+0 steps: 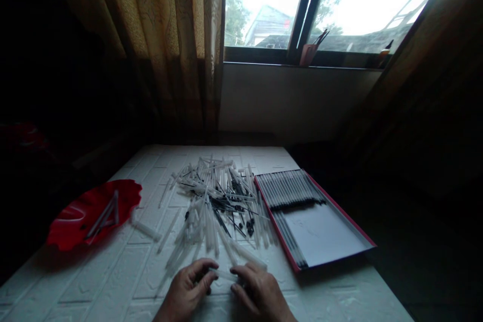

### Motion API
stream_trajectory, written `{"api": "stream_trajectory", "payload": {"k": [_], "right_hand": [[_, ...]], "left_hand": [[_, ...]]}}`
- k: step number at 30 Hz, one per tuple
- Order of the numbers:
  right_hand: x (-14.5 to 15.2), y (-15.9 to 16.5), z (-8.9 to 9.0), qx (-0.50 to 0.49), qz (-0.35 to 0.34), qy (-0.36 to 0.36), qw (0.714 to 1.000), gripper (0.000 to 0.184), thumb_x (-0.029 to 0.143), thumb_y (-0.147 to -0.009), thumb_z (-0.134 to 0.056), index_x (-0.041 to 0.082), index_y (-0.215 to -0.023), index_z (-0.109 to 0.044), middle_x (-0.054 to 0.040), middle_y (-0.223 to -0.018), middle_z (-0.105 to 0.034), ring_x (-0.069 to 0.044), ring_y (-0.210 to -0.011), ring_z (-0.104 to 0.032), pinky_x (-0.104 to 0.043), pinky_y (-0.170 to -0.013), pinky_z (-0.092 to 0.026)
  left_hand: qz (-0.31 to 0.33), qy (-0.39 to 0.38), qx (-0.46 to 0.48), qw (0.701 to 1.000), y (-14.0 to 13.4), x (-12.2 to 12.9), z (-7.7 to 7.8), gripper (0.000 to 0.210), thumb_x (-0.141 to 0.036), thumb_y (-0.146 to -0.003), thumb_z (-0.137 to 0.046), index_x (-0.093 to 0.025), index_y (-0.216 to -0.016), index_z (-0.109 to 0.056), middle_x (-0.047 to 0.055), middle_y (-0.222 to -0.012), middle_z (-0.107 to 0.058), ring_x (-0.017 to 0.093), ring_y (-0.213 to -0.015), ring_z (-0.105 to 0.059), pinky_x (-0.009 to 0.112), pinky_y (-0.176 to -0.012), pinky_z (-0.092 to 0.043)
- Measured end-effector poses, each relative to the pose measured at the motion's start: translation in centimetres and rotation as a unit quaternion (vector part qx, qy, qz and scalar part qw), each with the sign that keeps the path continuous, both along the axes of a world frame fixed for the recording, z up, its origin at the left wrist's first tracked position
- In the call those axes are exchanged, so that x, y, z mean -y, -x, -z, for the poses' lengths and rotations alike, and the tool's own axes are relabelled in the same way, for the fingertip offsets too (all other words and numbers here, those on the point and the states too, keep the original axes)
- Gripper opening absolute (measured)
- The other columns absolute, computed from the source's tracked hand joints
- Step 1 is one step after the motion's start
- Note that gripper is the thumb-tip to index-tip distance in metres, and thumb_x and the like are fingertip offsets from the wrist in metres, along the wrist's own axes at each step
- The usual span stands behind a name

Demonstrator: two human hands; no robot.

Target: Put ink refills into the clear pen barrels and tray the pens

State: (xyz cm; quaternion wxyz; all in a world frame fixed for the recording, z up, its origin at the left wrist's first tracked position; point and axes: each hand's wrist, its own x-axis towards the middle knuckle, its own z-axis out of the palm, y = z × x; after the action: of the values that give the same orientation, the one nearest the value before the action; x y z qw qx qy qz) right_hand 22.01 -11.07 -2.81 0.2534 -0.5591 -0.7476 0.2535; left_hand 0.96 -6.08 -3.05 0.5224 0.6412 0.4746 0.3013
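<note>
One translucent plastic tube [225, 275] is pinched by left hand [189, 284] and right hand [259, 286], with clear-and-black plastic rods [210, 219] heaped just beyond.

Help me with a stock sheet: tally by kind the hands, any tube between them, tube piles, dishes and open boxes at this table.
Hands: 2 (left hand, right hand)
Clear tube between them: 1
Tube pile: 1, its pieces too tangled to count
Red dish: 1
Open box: 1
Total: 6

White brick-patterned table [109, 276] in my remote view; on it, clear tubes [210, 229], black parts [224, 205], wavy-edged red dish [70, 226], red-sided tray [324, 236].
</note>
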Motion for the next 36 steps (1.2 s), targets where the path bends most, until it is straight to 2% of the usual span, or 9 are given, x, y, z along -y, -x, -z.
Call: {"api": "stream_trajectory", "payload": {"k": [5, 10, 12, 14, 17, 22, 27, 32, 36], "right_hand": [[-0.1, -0.5, 0.2, 0.072, -0.009, -0.032, 0.997, 0.023, 0.021, -0.089, -0.051, 0.021, -0.102, -0.07, -0.0084, -0.085, -0.072, -0.022, -0.073, -0.071, -0.025, -0.062, -0.051], [0.3, -2.0, 1.9, -0.013, 0.029, -0.142, 0.989, 0.026, 0.024, -0.096, -0.04, 0.021, -0.099, -0.066, -0.0059, -0.079, -0.068, -0.018, -0.068, -0.068, -0.022, -0.06, -0.049], [0.4, -2.2, 2.6, -0.069, 0.062, -0.183, 0.979, 0.027, 0.027, -0.099, -0.037, 0.021, -0.101, -0.064, -0.0046, -0.076, -0.066, -0.018, -0.067, -0.067, -0.023, -0.06, -0.049], [0.3, -2.2, 3.0, -0.111, 0.082, -0.201, 0.97, 0.026, 0.027, -0.099, -0.038, 0.022, -0.103, -0.063, -0.0035, -0.075, -0.065, -0.017, -0.068, -0.066, -0.023, -0.061, -0.049], [0.2, -2.1, 3.0, -0.139, 0.092, -0.219, 0.961, 0.022, 0.026, -0.099, -0.041, 0.022, -0.103, -0.063, -0.0026, -0.075, -0.066, -0.017, -0.067, -0.066, -0.022, -0.061, -0.049], [0.1, -2.2, 2.2, -0.146, 0.089, -0.228, 0.958, 0.019, 0.022, -0.096, -0.044, 0.02, -0.101, -0.063, -0.0027, -0.074, -0.067, -0.016, -0.066, -0.067, -0.021, -0.061, -0.049], [0.0, -2.3, 1.6, -0.136, 0.082, -0.217, 0.963, 0.018, 0.02, -0.095, -0.046, 0.019, -0.096, -0.064, -0.0028, -0.072, -0.068, -0.016, -0.064, -0.068, -0.02, -0.059, -0.049], [0.0, -2.4, 1.7, -0.126, 0.078, -0.203, 0.968, 0.018, 0.02, -0.094, -0.047, 0.019, -0.096, -0.064, -0.0033, -0.073, -0.068, -0.016, -0.066, -0.068, -0.02, -0.06, -0.049], [0.1, -2.4, 1.7, -0.127, 0.077, -0.193, 0.97, 0.018, 0.019, -0.093, -0.047, 0.019, -0.096, -0.065, -0.0035, -0.075, -0.069, -0.016, -0.067, -0.068, -0.02, -0.061, -0.05]], "left_hand": [[0.057, -0.009, -0.014, 0.998, -1.6, 0.4, -1.1, 0.035, -0.05, -0.083, -0.06, -0.018, -0.091, -0.072, 0.001, -0.071, -0.07, 0.012, -0.056, -0.061, 0.02, -0.056, -0.048], [0.043, -0.114, -0.093, 0.988, -2.4, -1.4, -2.2, 0.031, -0.038, -0.092, -0.049, -0.017, -0.086, -0.07, 0.003, -0.071, -0.073, 0.014, -0.056, -0.066, 0.019, -0.053, -0.051], [0.064, -0.23, -0.22, 0.946, -3.2, -2.6, -3.3, 0.023, -0.026, -0.093, -0.048, -0.02, -0.092, -0.07, 0.001, -0.078, -0.075, 0.014, -0.066, -0.07, 0.02, -0.062, -0.054], [0.077, -0.266, -0.265, 0.924, -4.4, -3.8, -4.4, 0.02, -0.018, -0.09, -0.053, -0.023, -0.099, -0.07, 0.002, -0.096, -0.074, 0.017, -0.086, -0.07, 0.024, -0.078, -0.053], [0.1, -0.298, -0.334, 0.889, -6.4, -5.8, -5.4, 0.025, -0.01, -0.086, -0.058, -0.026, -0.102, -0.069, 0.003, -0.103, -0.07, 0.021, -0.098, -0.066, 0.029, -0.083, -0.05], [0.143, -0.332, -0.429, 0.827, -8.7, -8.3, -5.0, 0.017, -0.008, -0.085, -0.06, -0.022, -0.089, -0.069, 0.007, -0.1, -0.067, 0.025, -0.095, -0.061, 0.034, -0.079, -0.047], [0.183, -0.359, -0.465, 0.788, -8.8, -9.4, -4.6, 0.014, -0.011, -0.089, -0.058, -0.022, -0.091, -0.067, 0.006, -0.1, -0.065, 0.023, -0.095, -0.059, 0.033, -0.08, -0.045], [0.217, -0.372, -0.447, 0.784, -8.5, -9.6, -4.6, 0.014, -0.008, -0.089, -0.057, -0.02, -0.09, -0.065, 0.006, -0.095, -0.066, 0.023, -0.094, -0.06, 0.033, -0.081, -0.045], [0.217, -0.359, -0.402, 0.814, -8.0, -10.1, -4.7, 0.018, -0.002, -0.085, -0.059, -0.019, -0.083, -0.064, 0.005, -0.088, -0.066, 0.022, -0.089, -0.062, 0.031, -0.081, -0.047]]}}
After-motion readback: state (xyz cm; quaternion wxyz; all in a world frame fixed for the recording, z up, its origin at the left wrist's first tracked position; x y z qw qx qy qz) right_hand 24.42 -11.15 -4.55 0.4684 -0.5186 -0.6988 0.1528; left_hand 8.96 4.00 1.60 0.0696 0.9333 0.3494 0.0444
